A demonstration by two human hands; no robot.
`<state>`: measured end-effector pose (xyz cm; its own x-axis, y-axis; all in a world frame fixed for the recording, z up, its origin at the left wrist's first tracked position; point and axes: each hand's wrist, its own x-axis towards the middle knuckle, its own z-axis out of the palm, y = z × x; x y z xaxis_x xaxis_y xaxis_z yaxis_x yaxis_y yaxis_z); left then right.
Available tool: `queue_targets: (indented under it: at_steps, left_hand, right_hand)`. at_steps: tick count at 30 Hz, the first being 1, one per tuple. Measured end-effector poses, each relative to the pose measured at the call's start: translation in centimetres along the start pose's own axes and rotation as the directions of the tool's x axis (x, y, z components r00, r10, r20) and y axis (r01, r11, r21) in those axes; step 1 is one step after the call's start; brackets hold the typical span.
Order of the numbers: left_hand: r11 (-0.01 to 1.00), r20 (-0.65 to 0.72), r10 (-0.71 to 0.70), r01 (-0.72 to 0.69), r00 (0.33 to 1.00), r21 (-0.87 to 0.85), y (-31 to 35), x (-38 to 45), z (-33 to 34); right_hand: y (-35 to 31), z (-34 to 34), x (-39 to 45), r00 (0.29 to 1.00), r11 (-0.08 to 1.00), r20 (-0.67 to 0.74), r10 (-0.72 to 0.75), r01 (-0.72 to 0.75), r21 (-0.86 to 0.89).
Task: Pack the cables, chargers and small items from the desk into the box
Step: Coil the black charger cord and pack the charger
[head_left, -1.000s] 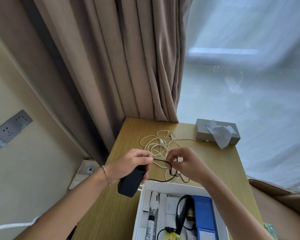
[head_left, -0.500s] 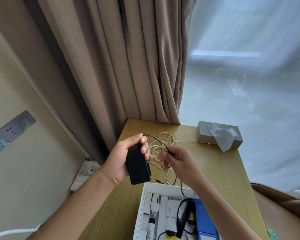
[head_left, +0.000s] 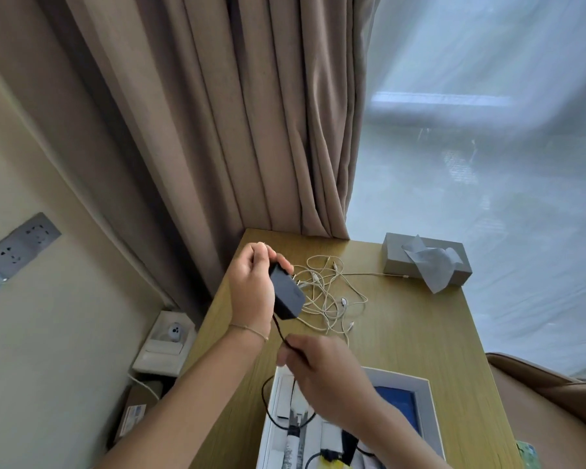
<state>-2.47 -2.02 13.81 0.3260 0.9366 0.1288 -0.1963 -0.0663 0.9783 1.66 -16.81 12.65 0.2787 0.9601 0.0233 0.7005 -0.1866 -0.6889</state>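
My left hand [head_left: 251,292] clamps the black charger [head_left: 286,292] with its long axis toward me, its cord [head_left: 279,331] trailing to my pinching right hand [head_left: 322,370] above the box [head_left: 427,401].

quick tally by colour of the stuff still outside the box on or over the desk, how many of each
Black: 2, the charger brick in the left hand and its black cord pinched by the right hand
White: 1, the tangle of white cables; separate cables cannot be counted
Grey: 1, the tissue box
Total: 4
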Motion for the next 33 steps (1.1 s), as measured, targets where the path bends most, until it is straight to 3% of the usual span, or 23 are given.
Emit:
queue_targets:
  at_steps: [3,7,9,12,15,18,20,24,26,29,33]
  left_hand:
    - [0.981,0.084,0.099,-0.111,0.992,0.156,-0.7,-0.9,-0.6]
    - [0.976,0.206,-0.001,-0.044,0.979,0.214,-0.4,-2.5,-0.9]
    - [0.983,0.303,-0.142,0.1,0.942,0.151,0.1,-2.8,-1.1]
    - [0.925,0.423,-0.367,0.374,0.829,0.069,0.9,-3.0,-1.6]
    - [0.82,0.504,-0.491,0.572,0.71,-0.007,1.4,-2.9,-2.2]
    - [0.66,0.567,-0.537,0.729,0.625,-0.179,2.0,-2.7,-2.6]
    - [0.581,0.574,-0.519,0.754,0.634,-0.307,2.4,-2.7,-2.3]
    - [0.556,0.453,-0.507,0.68,0.733,-0.478,3.3,-2.2,-1.3]
    - [0.483,0.427,-0.526,0.671,0.736,-0.562,3.4,-2.2,-0.9]
    - [0.391,0.397,-0.553,0.649,0.732,-0.653,2.6,-2.5,0.0]
    - [0.605,0.175,-0.525,0.51,0.833,-0.612,1.3,-1.7,0.5]
  right_hand:
    - [0.2,-2.8,-0.2,0.993,0.993,-0.087,-0.08,0.072,-0.092]
    - [2.0,-5.5,0.2,0.974,0.98,-0.144,-0.177,0.162,-0.113]
    - [3.1,-6.4,0.5,0.968,0.971,-0.139,-0.209,0.188,-0.149]
    - [4.6,-7.0,0.7,0.957,0.955,-0.143,-0.251,0.221,-0.199]
    - [5.8,-6.8,1.1,0.949,0.945,-0.169,-0.265,0.221,-0.242]
    - [6.9,-6.0,1.4,0.946,0.971,-0.243,-0.213,0.176,-0.164]
    - [7.1,-4.4,1.3,0.948,0.974,-0.25,-0.196,0.159,-0.161]
    - [7.2,-0.8,1.0,0.957,0.996,-0.281,-0.072,0.054,-0.073]
    - [6.7,0.7,0.9,0.957,0.998,-0.288,-0.022,0.006,-0.058]
    - [4.6,3.5,0.9,0.989,0.996,-0.147,0.003,-0.016,-0.088]
    - [1.4,5.1,-0.5,0.999,1.0,0.036,-0.01,0.011,-0.008]
